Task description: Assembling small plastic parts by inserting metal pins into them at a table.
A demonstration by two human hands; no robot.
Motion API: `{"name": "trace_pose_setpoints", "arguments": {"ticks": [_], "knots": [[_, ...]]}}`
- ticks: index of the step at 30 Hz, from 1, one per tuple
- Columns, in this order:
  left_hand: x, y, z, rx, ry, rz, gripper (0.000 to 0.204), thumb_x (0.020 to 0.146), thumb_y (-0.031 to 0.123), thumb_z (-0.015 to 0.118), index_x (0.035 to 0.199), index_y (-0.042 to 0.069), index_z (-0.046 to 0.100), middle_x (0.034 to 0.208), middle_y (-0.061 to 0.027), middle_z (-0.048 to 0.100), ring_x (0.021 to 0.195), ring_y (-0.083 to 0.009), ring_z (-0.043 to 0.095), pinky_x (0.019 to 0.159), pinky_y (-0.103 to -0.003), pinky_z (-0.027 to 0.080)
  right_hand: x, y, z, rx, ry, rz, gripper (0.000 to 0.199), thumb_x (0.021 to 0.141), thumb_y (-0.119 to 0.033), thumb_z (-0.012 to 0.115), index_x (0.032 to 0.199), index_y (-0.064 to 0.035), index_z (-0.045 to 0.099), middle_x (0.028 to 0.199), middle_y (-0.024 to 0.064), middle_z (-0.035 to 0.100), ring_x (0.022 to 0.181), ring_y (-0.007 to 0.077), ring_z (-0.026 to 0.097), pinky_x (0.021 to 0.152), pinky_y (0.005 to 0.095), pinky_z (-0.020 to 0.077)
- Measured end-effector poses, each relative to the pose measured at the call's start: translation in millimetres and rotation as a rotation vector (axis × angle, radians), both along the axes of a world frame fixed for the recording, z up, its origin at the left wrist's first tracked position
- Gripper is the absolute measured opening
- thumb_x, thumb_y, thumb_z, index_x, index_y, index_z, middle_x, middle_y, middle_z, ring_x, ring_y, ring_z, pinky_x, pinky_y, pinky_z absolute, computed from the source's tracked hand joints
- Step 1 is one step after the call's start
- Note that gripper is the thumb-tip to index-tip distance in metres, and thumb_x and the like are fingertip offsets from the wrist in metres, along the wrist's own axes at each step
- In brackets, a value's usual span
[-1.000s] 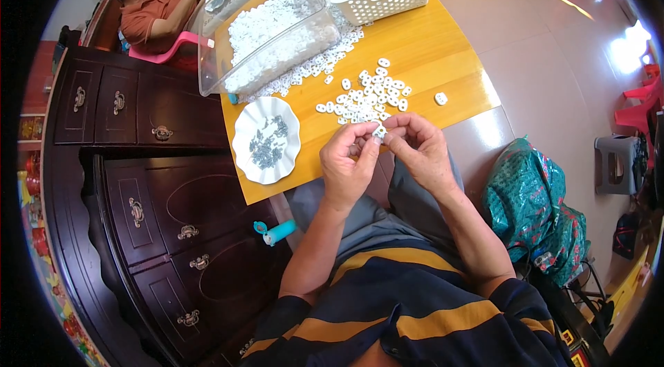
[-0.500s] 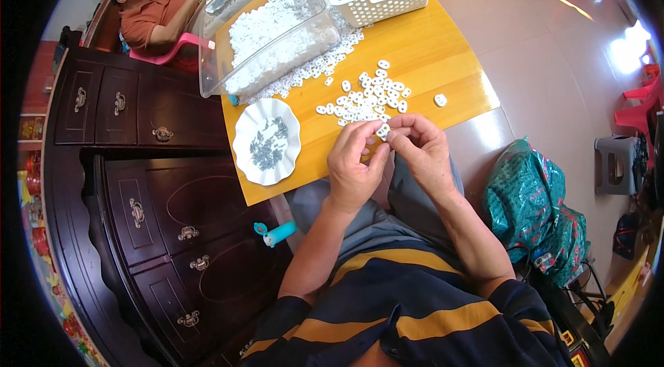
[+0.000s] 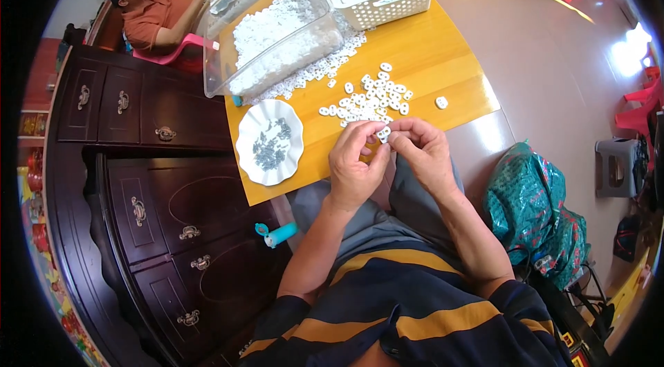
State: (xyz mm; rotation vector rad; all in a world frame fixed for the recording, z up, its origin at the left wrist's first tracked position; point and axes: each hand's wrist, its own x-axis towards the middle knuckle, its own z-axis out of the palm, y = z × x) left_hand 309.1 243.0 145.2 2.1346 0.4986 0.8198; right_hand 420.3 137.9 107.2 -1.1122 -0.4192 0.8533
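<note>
Between my two hands, over the table's near edge, is a small white plastic piece with two dark holes [image 3: 383, 133]. My left hand [image 3: 356, 163] pinches it from the left with thumb and fingers. From the right, the thumb and forefinger of my right hand [image 3: 423, 152] close on it too. Just beyond my fingers lies a loose pile of similar white oval pieces [image 3: 373, 98]. Left of the pile stands a white scalloped dish [image 3: 296, 137] with many tiny grey metal-looking bits [image 3: 271, 145] in it. Whether my fingers also hold one of those bits cannot be made out.
A clear plastic bin [image 3: 214, 73] and a white perforated basket [image 3: 394, 11], both heaped with white pieces, stand on the wooden table [image 3: 449, 56]. A dark drawer cabinet [image 3: 166, 194] borders the left. Green bags [image 3: 526, 187] sit at right. Another person [image 3: 155, 17] sits far left.
My hands keep their pinch on the white piece, almost unmoved. The whole view has shifted slightly. The other person's head and raised arm have moved a little.
</note>
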Motion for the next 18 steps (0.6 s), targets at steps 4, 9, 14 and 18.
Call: {"name": "trace_pose_setpoints", "arguments": {"ticks": [4, 9, 14, 18], "knots": [[2.1, -0.8, 1.9, -0.022, -0.019, 0.003, 0.036, 0.081, -0.007, 0.075, 0.114, 0.004, 0.068, 0.105, -0.0093, 0.070, 0.082, -0.0190, 0.068, 0.065, -0.029, 0.054, -0.7, 0.2, 2.2, 0.018, 0.021, -0.003, 0.016, 0.099, -0.006, 0.068, 0.111, 0.0053, 0.071, 0.094, 0.0053, 0.077, 0.085, 0.0067, 0.069, 0.077, 0.0232, 0.0568], [3.8, -1.5, -0.4, -0.049, -0.013, 0.021, 0.032, 0.082, -0.008, 0.075, 0.112, 0.002, 0.068, 0.104, -0.0092, 0.070, 0.081, -0.0175, 0.068, 0.064, -0.028, 0.054, -3.1, 2.9, 4.5, 0.049, 0.064, -0.023, 0.014, 0.101, -0.007, 0.067, 0.110, 0.0045, 0.070, 0.090, 0.0026, 0.074, 0.081, 0.0055, 0.067, 0.073, 0.0221, 0.0552], [4.5, -1.8, -0.6, -0.030, 0.002, 0.025, 0.033, 0.084, -0.007, 0.076, 0.114, 0.002, 0.069, 0.102, -0.0090, 0.070, 0.082, -0.0177, 0.069, 0.065, -0.029, 0.056, 1.0, 1.2, -4.9, -0.013, 0.083, 0.002, 0.012, 0.103, -0.009, 0.065, 0.109, 0.0018, 0.069, 0.084, -0.0022, 0.070, 0.072, 0.0010, 0.058, 0.061, 0.0186, 0.0453], [4.6, -1.5, -0.2, 0.022, 0.026, 0.026, 0.034, 0.084, -0.006, 0.076, 0.116, 0.002, 0.070, 0.101, -0.0092, 0.070, 0.083, -0.0188, 0.070, 0.065, -0.028, 0.056, 0.8, 0.5, -6.1, 0.005, 0.112, 0.010, 0.013, 0.104, -0.009, 0.065, 0.111, 0.0008, 0.069, 0.090, -0.0007, 0.071, 0.079, 0.0033, 0.061, 0.070, 0.0209, 0.0488]]}}
